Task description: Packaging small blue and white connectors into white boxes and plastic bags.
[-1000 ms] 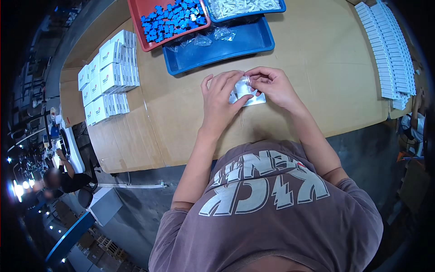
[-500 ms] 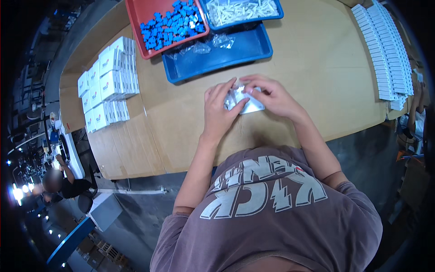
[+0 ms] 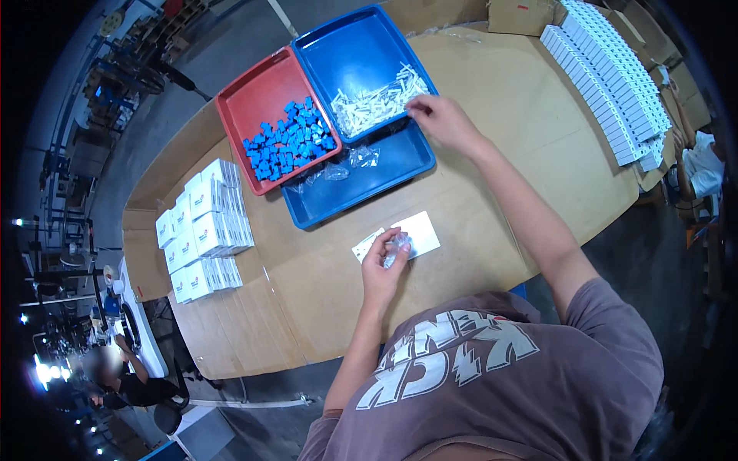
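My left hand is closed around a crumpled clear plastic bag. Beneath and beside it, a flat white open box lies on the cardboard-covered table. Reaching forward and right, my right hand is at the near right rim of a blue tray. Its fingers are curled together; what they hold, if anything, is too small to make out. Many small white stick-like pieces are heaped in that tray's near end.
A red tray with blue plastic pieces stands left of the blue tray. In front, another blue tray holds clear bags. White boxes are stacked at left, long rows of white boxes at far right. People work at both sides.
My right hand has left the white box and moved forward to the blue tray's rim. My left hand stays by the box with the clear bag. The view has shifted, showing more of the trays.
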`<state>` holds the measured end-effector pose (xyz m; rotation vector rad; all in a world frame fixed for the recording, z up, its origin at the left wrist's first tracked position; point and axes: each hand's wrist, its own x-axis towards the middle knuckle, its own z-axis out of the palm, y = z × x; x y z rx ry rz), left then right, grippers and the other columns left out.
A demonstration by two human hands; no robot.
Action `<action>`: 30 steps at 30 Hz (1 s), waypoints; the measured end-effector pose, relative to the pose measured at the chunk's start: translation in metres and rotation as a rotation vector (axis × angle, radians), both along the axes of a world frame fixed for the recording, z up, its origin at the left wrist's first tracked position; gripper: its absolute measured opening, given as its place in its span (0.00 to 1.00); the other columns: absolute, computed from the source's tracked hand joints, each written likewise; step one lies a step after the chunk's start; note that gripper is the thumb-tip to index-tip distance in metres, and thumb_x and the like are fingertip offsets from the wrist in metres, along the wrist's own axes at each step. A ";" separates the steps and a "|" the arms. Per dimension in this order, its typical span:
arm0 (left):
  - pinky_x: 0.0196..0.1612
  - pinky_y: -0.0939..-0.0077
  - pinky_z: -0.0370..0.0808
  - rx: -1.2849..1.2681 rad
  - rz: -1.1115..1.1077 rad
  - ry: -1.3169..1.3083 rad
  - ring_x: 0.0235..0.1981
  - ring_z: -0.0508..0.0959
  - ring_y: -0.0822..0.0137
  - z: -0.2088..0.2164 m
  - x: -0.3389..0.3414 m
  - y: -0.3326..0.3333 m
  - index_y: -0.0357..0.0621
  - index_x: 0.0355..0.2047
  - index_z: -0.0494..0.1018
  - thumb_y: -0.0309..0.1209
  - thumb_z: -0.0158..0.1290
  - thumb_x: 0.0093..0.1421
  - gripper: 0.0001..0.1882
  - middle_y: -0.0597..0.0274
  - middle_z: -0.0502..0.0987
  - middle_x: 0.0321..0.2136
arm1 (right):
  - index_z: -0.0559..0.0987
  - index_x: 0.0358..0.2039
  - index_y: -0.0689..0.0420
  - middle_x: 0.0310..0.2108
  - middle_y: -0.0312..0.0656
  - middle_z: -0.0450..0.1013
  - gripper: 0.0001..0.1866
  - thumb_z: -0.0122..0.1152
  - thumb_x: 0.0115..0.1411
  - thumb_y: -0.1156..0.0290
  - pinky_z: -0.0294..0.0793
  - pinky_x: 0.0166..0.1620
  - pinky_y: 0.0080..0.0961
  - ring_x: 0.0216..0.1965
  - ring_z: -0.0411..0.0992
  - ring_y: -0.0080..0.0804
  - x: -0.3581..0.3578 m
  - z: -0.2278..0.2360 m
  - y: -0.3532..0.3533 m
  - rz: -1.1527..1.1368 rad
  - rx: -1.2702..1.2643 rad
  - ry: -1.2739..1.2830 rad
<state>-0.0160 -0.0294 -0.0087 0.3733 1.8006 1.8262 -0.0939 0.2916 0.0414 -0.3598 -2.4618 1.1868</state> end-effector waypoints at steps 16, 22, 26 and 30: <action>0.36 0.83 0.69 0.037 -0.056 -0.230 0.30 0.70 0.79 0.003 0.024 -0.015 0.36 0.55 0.77 0.35 0.48 0.75 0.17 0.63 0.82 0.39 | 0.87 0.36 0.51 0.40 0.43 0.81 0.09 0.60 0.59 0.71 0.78 0.48 0.43 0.46 0.79 0.45 -0.121 -0.003 0.033 0.338 0.710 -0.173; 0.38 0.79 0.72 0.130 -0.007 -0.399 0.31 0.72 0.76 0.010 0.025 -0.013 0.34 0.54 0.76 0.42 0.38 0.78 0.25 0.60 0.81 0.39 | 0.86 0.37 0.53 0.40 0.45 0.81 0.09 0.59 0.60 0.71 0.78 0.47 0.43 0.45 0.79 0.47 -0.119 -0.008 0.031 0.327 0.667 -0.108; 0.39 0.78 0.74 0.209 -0.023 -0.470 0.32 0.75 0.73 0.013 0.026 -0.015 0.33 0.57 0.73 0.43 0.37 0.78 0.25 0.56 0.81 0.43 | 0.85 0.39 0.54 0.39 0.43 0.81 0.08 0.61 0.62 0.70 0.78 0.45 0.39 0.42 0.79 0.42 -0.111 -0.013 0.040 0.155 0.556 0.010; 0.43 0.73 0.77 0.384 0.021 -0.676 0.36 0.78 0.70 0.010 0.025 -0.020 0.33 0.62 0.69 0.44 0.39 0.78 0.27 0.52 0.79 0.49 | 0.85 0.43 0.58 0.32 0.32 0.78 0.11 0.71 0.62 0.69 0.74 0.40 0.22 0.35 0.73 0.20 -0.097 0.002 0.046 -0.028 -0.380 0.287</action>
